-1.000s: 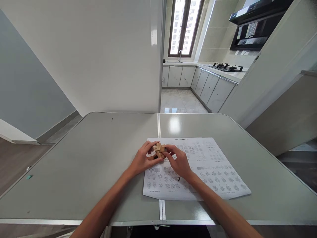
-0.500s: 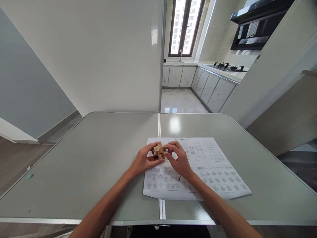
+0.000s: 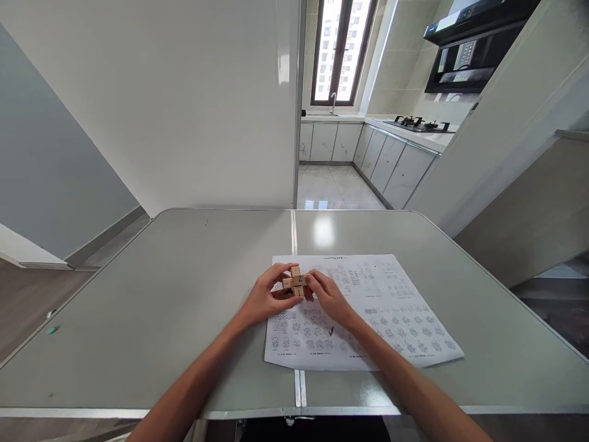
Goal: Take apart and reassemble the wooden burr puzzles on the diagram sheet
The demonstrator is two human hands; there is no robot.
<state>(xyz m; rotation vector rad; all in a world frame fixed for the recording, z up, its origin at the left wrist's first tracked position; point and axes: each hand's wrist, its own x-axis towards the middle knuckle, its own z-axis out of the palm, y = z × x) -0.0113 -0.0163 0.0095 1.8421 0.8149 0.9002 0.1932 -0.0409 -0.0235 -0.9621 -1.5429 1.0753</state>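
A small wooden burr puzzle (image 3: pixel 295 281) of interlocking pieces, with dark marks on its blocks, is held between both hands above the table. My left hand (image 3: pixel 265 296) grips it from the left, fingers over the top and thumb along the underside. On the other side my right hand (image 3: pixel 329 298) has its fingertips closed on the puzzle's right end, where a block marked like a "2" shows. Below the hands lies a white printed sheet (image 3: pixel 368 294) with rows of small diagrams and a dark check mark. The fingers hide part of the puzzle.
The grey-green folding table (image 3: pixel 184 264) has a metal seam (image 3: pixel 297 387) down its middle. A small green bit (image 3: pixel 52 329) lies near its left edge. Beyond the table stand a white wall panel (image 3: pixel 207 110) and a kitchen with a stove (image 3: pixel 421 124).
The puzzle has turned a little, so the "2" block now faces me more squarely. My right fingers have shifted from above to its right side. The view has moved slightly.
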